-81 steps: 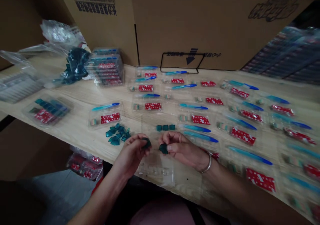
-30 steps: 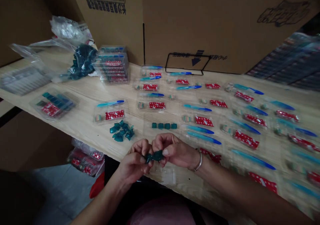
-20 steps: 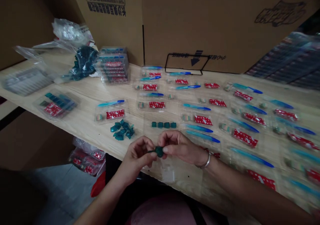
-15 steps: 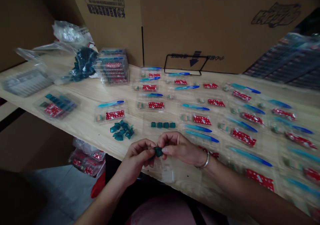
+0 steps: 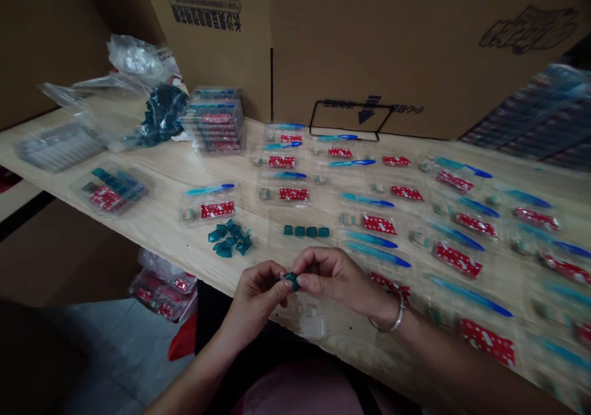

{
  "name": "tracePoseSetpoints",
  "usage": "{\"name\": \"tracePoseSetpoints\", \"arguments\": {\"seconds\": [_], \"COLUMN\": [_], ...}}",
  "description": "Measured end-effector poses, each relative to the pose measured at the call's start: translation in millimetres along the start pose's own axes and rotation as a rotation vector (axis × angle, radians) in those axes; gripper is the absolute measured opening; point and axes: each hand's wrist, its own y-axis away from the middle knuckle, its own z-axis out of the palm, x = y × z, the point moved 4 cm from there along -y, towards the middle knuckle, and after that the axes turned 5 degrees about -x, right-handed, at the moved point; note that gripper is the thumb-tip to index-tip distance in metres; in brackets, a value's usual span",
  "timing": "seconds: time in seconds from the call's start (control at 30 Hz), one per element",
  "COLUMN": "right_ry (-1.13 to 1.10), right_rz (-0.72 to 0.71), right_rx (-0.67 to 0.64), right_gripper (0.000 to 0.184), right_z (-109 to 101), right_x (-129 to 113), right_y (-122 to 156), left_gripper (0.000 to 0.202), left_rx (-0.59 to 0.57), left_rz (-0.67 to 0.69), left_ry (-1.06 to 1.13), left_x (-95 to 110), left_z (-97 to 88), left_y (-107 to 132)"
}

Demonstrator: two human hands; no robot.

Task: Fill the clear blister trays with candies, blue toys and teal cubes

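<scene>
My left hand and my right hand meet at the table's near edge, both pinching one small teal plastic piece between their fingertips. A silver bangle is on my right wrist. Just beyond the hands, a row of teal pieces sits in a clear tray. A loose heap of teal pieces lies to the left of that row. Under my hands lies a clear plastic tray, partly hidden.
The wooden table carries many clear packs with blue pens and red packets. At the back left stand a stack of filled packs and a bag of teal pieces. Large cardboard boxes wall the back.
Both hands held separate teal pieces apart, then came together; now they pinch one piece between them. The view has shifted slightly left.
</scene>
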Motion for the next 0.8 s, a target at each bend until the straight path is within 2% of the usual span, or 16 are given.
{"name": "tracePoseSetpoints", "arguments": {"seconds": [0.17, 0.23, 0.3, 0.37, 0.43, 0.53, 0.67, 0.73, 0.8], "right_ry": [0.231, 0.497, 0.865, 1.18, 1.364, 1.473, 1.425, 1.395, 1.366], "right_rz": [-0.075, -0.181, -0.312, -0.38, -0.375, -0.358, -0.308, -0.35, -0.429], "right_rx": [-0.016, 0.027, 0.06, 0.018, -0.048, -0.05, 0.003, 0.034, 0.072], "right_gripper": [0.015, 0.007, 0.003, 0.006, 0.006, 0.006, 0.008, 0.014, 0.012], "right_z": [2.3, -4.5, -12.3, -17.6, -20.8, -21.8, -23.0, -19.8, -10.2], "right_x": [-5.2, -13.5, -21.6, -22.4, -17.6, -11.2, -9.7, -14.5, -21.8], "right_y": [-10.6, -28.1, -49.8, -70.5, -84.8, -90.9, -86.1, -79.6, -68.2], "left_gripper": [0.027, 0.025, 0.024, 0.025, 0.026, 0.03, 0.039, 0.039, 0.034], "left_rx": [0.074, 0.176, 0.278, 0.334, 0.344, 0.343, 0.269, 0.224, 0.203], "left_rz": [-0.026, 0.008, 0.041, 0.046, 0.027, -0.012, -0.07, -0.075, -0.062], "left_ry": [-0.063, -0.099, -0.134, -0.153, -0.156, -0.081, 0.145, 0.214, 0.238], "left_x": [-0.5, 3.1, 6.4, 7.4, 6.0, 1.6, -3.7, -4.0, -3.7], "left_z": [-12.7, -24.8, -38.1, -49.3, -57.3, -64.8, -64.2, -60.2, -55.1], "left_y": [4.2, 5.8, 7.9, 10.4, 13.3, 17.8, 20.8, 21.4, 21.6]}}
